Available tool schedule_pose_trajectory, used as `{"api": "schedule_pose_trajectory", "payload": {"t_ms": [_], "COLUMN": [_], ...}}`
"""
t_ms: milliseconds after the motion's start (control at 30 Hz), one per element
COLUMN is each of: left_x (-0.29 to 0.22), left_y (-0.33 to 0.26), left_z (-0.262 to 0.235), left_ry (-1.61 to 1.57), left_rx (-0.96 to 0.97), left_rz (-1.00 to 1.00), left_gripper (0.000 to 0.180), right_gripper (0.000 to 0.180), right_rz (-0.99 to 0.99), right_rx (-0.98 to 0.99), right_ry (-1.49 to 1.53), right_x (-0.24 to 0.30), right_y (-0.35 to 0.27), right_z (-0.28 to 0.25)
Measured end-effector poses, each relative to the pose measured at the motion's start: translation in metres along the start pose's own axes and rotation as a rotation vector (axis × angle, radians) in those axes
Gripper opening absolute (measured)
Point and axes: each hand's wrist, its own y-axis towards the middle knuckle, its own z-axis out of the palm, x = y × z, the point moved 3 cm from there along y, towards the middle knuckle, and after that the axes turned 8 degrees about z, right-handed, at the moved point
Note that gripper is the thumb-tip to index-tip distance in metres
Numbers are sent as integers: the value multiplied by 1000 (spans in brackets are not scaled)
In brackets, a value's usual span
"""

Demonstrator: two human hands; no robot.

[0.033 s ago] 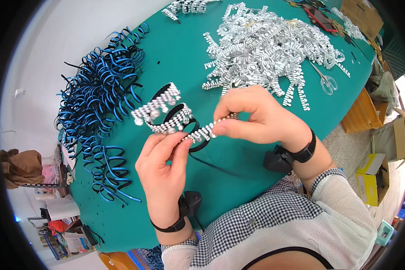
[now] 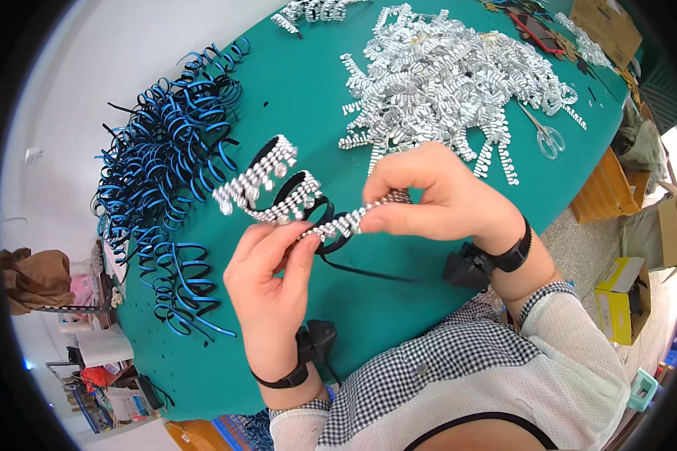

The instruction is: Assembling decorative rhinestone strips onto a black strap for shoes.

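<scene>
My left hand [image 2: 269, 274] pinches a curly silver rhinestone trim [image 2: 286, 204] with round beads along one edge and black ribbon behind it. Loops of the trim rise to the upper left of that hand. My right hand [image 2: 432, 197] grips another stretch of it between thumb and bent forefinger, so a short beaded length spans the two hands. Below this span trails a thin black ribbon tail [image 2: 368, 276]. The trim's end inside the right hand is partly hidden.
On the green table [image 2: 399, 308] lies a heap of silver trim strips [image 2: 444, 83] at the back, with scissors [image 2: 545, 137] beside it. Coiled blue-and-black ribbons [image 2: 162, 150] are piled at left. A red-edged phone [image 2: 538, 34] rests far right. Cardboard boxes [image 2: 609, 180] stand on the floor.
My right hand has shifted slightly right along the trim. The upper loops have swung a little left, and the black tail has moved. My left hand stays almost in place.
</scene>
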Motion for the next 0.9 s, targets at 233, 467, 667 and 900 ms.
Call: {"api": "schedule_pose_trajectory", "payload": {"t_ms": [233,467,667,900], "left_x": [-7,-13,-17,-15], "left_y": [0,-1,-5,-8], "left_z": [-5,-1,-6,-9], "left_ry": [-241,-308,-355,-347], "left_rx": [58,0,-10,-19], "left_rz": [-108,-118,-120,-55], "left_gripper": [17,16,17,22], "right_gripper": [9,11,7,14], "right_rz": [-108,-188,-53,-74], "right_rx": [-10,-75,-126,-50], "right_ry": [-27,-99,44,88], "right_x": [10,19,8,1], "right_y": [-12,-16,-10,-7], "right_z": [-6,-13,-15,-15]}}
